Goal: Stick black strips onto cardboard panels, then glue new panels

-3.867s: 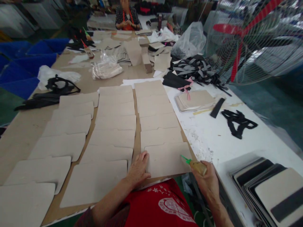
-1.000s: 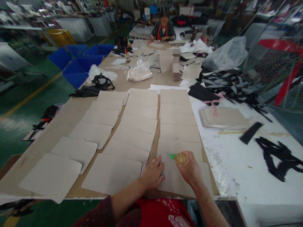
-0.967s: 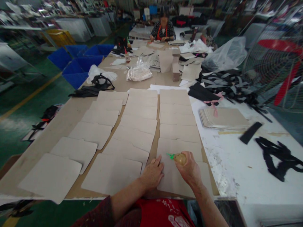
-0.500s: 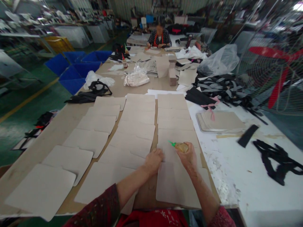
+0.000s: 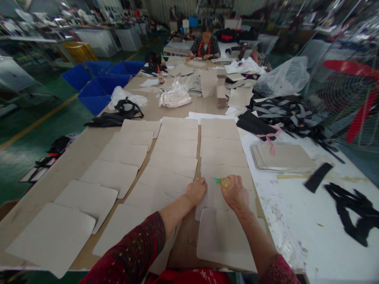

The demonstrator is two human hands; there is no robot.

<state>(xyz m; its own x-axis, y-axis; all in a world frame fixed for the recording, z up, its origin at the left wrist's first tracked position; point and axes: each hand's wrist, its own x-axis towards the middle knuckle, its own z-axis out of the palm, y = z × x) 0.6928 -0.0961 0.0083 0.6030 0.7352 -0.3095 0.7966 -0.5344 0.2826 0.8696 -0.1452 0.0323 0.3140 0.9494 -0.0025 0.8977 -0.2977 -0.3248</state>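
Observation:
Several beige cardboard pieces (image 5: 174, 161) lie overlapped in three columns on the brown table (image 5: 74, 157). My left hand (image 5: 195, 191) rests with curled fingers on the left edge of a piece in the right column (image 5: 222, 173). My right hand (image 5: 235, 195) grips a small amber glue bottle (image 5: 225, 183) with a green nozzle (image 5: 217, 180). The nozzle points left and down at that same piece, a short way right of my left hand. The nearest piece (image 5: 225, 240) lies under my right forearm.
A stack of beige pieces (image 5: 284, 157) with a pink tie sits on the white table part (image 5: 293, 221); black strips (image 5: 318, 177) and black cut parts (image 5: 355, 209) lie right. A fan (image 5: 349, 90) stands far right, blue bins (image 5: 97, 85) left. Another person (image 5: 205, 43) sits at the far end.
Both hands have moved farther up the right column, from the nearest piece to the second one. The bottle stays gripped, nozzle pointing left.

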